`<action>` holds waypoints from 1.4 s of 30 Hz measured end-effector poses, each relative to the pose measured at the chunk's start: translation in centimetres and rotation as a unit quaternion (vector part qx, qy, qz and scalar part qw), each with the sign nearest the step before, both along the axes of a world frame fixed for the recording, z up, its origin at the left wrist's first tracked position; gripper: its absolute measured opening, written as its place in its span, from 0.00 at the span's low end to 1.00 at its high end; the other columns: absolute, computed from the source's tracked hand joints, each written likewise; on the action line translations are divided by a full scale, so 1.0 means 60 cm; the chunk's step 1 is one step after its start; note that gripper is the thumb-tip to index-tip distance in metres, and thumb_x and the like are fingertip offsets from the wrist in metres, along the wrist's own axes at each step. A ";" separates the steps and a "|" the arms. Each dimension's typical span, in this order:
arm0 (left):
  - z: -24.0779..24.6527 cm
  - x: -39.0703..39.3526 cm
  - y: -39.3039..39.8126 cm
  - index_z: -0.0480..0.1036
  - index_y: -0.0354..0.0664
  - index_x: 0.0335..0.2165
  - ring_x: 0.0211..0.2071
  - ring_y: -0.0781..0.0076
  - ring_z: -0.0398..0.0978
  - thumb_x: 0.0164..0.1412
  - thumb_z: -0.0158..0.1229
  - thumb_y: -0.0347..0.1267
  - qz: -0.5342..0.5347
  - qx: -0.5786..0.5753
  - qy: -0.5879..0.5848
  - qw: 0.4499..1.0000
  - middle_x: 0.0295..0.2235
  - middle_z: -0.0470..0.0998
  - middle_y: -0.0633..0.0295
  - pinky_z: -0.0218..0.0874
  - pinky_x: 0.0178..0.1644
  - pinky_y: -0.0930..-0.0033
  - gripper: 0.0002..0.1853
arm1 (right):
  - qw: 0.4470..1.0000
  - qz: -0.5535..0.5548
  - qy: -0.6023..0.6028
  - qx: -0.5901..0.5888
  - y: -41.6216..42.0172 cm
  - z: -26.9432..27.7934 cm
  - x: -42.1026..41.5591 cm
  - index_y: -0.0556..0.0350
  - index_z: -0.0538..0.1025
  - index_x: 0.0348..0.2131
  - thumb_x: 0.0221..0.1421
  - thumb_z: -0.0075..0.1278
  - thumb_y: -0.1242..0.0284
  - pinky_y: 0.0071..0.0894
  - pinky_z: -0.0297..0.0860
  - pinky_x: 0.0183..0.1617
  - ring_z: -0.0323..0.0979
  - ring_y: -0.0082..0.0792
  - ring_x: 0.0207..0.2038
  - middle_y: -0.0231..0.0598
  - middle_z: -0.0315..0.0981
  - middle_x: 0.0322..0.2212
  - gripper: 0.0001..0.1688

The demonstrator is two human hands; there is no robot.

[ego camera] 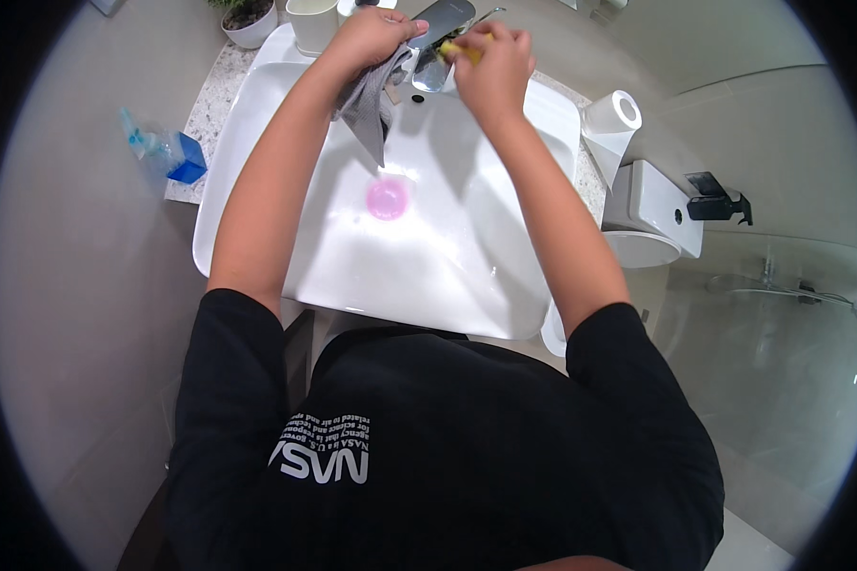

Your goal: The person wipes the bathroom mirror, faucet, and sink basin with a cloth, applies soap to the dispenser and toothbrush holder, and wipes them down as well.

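My left hand pinches a grey textured cloth that hangs in a point over the back of the white washbasin. Its thumb is at the edge of a flat dark grey piece with a rounded end, which bears writing; whether it touches is unclear. A yellow sponge-like thing is between the fingers of my right hand, beside the chrome faucet. The faucet's base is partly hidden by both hands. Lower in the basin sits a pink translucent round thing.
On the speckled counter are a potted plant, a white cup, a paper roll and a clear bag with a blue block. A toilet stands right, with a black bottle on its tank.
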State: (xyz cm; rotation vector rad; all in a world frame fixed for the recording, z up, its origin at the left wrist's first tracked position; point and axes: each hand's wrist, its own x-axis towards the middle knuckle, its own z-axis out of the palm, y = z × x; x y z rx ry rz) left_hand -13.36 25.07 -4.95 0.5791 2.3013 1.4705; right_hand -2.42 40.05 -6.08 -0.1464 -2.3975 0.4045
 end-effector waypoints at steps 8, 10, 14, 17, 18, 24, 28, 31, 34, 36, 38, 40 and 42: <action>-0.030 -0.016 0.005 0.80 0.39 0.30 0.19 0.81 0.64 0.54 0.61 0.45 0.086 0.062 0.013 0.994 0.18 0.73 0.69 0.58 0.26 0.75 0.19 | 0.997 -0.034 -0.018 0.068 -0.003 0.015 -0.013 0.47 0.82 0.28 0.41 0.58 0.74 0.45 0.57 0.46 0.63 0.40 0.45 0.25 0.75 0.33 0.08; -0.033 -0.018 0.003 0.80 0.39 0.30 0.20 0.81 0.65 0.55 0.61 0.46 0.081 0.046 0.014 0.996 0.18 0.73 0.68 0.59 0.27 0.75 0.19 | 0.999 -0.031 -0.011 0.038 -0.004 0.009 -0.011 0.48 0.82 0.26 0.39 0.58 0.76 0.45 0.55 0.47 0.63 0.40 0.46 0.25 0.75 0.33 0.08; -0.037 -0.009 0.006 0.80 0.39 0.30 0.22 0.81 0.66 0.55 0.59 0.47 0.077 0.065 0.065 0.993 0.18 0.73 0.66 0.59 0.28 0.76 0.20 | 0.998 -0.025 -0.061 0.017 -0.053 0.017 0.050 0.49 0.82 0.26 0.39 0.57 0.77 0.43 0.53 0.48 0.63 0.39 0.46 0.25 0.75 0.34 0.08; -0.057 -0.026 0.017 0.78 0.35 0.34 0.23 0.81 0.67 0.57 0.60 0.45 0.070 0.183 -0.064 0.979 0.21 0.73 0.68 0.59 0.29 0.77 0.20 | 0.998 -0.049 -0.040 0.001 -0.030 0.019 0.012 0.50 0.82 0.26 0.40 0.57 0.77 0.43 0.53 0.48 0.63 0.40 0.46 0.25 0.75 0.34 0.08; -0.066 -0.029 0.018 0.78 0.34 0.35 0.23 0.81 0.67 0.57 0.60 0.44 0.067 0.238 -0.117 0.962 0.22 0.74 0.68 0.59 0.29 0.77 0.21 | 0.998 -0.060 -0.033 0.002 -0.022 0.019 -0.005 0.50 0.82 0.26 0.39 0.57 0.77 0.43 0.53 0.48 0.62 0.40 0.46 0.25 0.75 0.33 0.08; -0.058 -0.026 0.011 0.76 0.33 0.38 0.25 0.80 0.69 0.58 0.60 0.45 0.066 0.203 -0.107 0.971 0.25 0.75 0.67 0.61 0.31 0.76 0.23 | 0.997 -0.051 -0.032 0.051 -0.067 0.015 0.039 0.50 0.80 0.23 0.39 0.56 0.78 0.45 0.53 0.48 0.63 0.44 0.46 0.26 0.75 0.32 0.06; -0.053 -0.033 0.006 0.77 0.34 0.38 0.26 0.80 0.68 0.58 0.59 0.46 0.022 0.179 -0.101 0.978 0.26 0.75 0.66 0.61 0.33 0.76 0.23 | 0.995 -0.044 -0.035 0.084 -0.064 0.024 0.027 0.50 0.78 0.21 0.37 0.56 0.78 0.46 0.52 0.48 0.64 0.47 0.46 0.28 0.74 0.29 0.04; -0.047 -0.032 0.008 0.77 0.34 0.38 0.27 0.81 0.69 0.59 0.58 0.46 0.009 0.176 -0.104 0.979 0.27 0.76 0.66 0.61 0.33 0.76 0.23 | 0.994 -0.059 -0.011 0.094 -0.030 0.020 -0.014 0.49 0.78 0.21 0.36 0.55 0.79 0.47 0.52 0.47 0.64 0.47 0.45 0.29 0.74 0.28 0.06; -0.050 -0.034 0.001 0.77 0.35 0.37 0.26 0.78 0.69 0.58 0.58 0.46 0.017 0.174 -0.091 0.980 0.26 0.76 0.63 0.62 0.33 0.75 0.23 | 0.995 -0.050 -0.030 0.087 -0.067 0.021 0.027 0.49 0.78 0.21 0.37 0.55 0.79 0.47 0.53 0.47 0.64 0.47 0.45 0.29 0.74 0.28 0.06; -0.058 -0.033 0.006 0.78 0.35 0.35 0.24 0.73 0.70 0.55 0.59 0.47 0.046 0.183 -0.061 0.980 0.23 0.76 0.59 0.62 0.33 0.72 0.23 | 0.994 -0.046 -0.045 0.089 -0.075 0.023 0.037 0.50 0.78 0.21 0.37 0.55 0.79 0.47 0.53 0.47 0.64 0.47 0.45 0.29 0.74 0.29 0.05; -0.054 -0.032 0.010 0.77 0.34 0.37 0.27 0.78 0.69 0.58 0.59 0.46 0.024 0.182 -0.083 0.979 0.26 0.76 0.63 0.62 0.34 0.74 0.22 | 0.993 -0.058 -0.054 0.091 -0.068 0.029 0.031 0.51 0.78 0.22 0.38 0.55 0.79 0.47 0.53 0.46 0.64 0.47 0.45 0.29 0.74 0.29 0.05; -0.053 -0.032 0.015 0.77 0.34 0.38 0.29 0.80 0.69 0.59 0.58 0.45 0.005 0.191 -0.122 0.974 0.28 0.76 0.65 0.62 0.35 0.76 0.22 | 0.993 -0.074 -0.042 0.077 -0.045 0.027 0.007 0.51 0.78 0.22 0.38 0.55 0.79 0.47 0.53 0.47 0.64 0.46 0.46 0.29 0.74 0.30 0.05; -0.053 -0.035 0.012 0.76 0.34 0.38 0.29 0.80 0.70 0.59 0.59 0.44 -0.004 0.211 -0.177 0.961 0.29 0.76 0.65 0.62 0.35 0.76 0.21 | 0.994 -0.082 -0.028 0.062 -0.029 0.022 -0.014 0.52 0.78 0.22 0.39 0.55 0.80 0.46 0.53 0.47 0.63 0.46 0.46 0.28 0.74 0.30 0.05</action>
